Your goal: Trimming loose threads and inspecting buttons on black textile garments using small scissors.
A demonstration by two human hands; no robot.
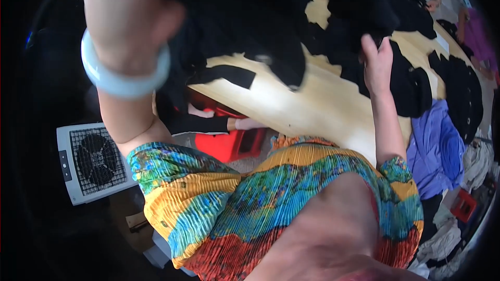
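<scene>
At far left we see a white fan heater on the floor. Our left hand, pale bangle at the wrist, is raised close to the camera and closed on the black garment, which hangs over the wooden surface. Our right hand pinches its far edge, fingers upright. We judge the cloth soft, light and floppy, best held at edges or seams. Purple fabric lies at right.

white floor fan lower left, red crate under wooden table, purple cloth at right, red box
</scene>
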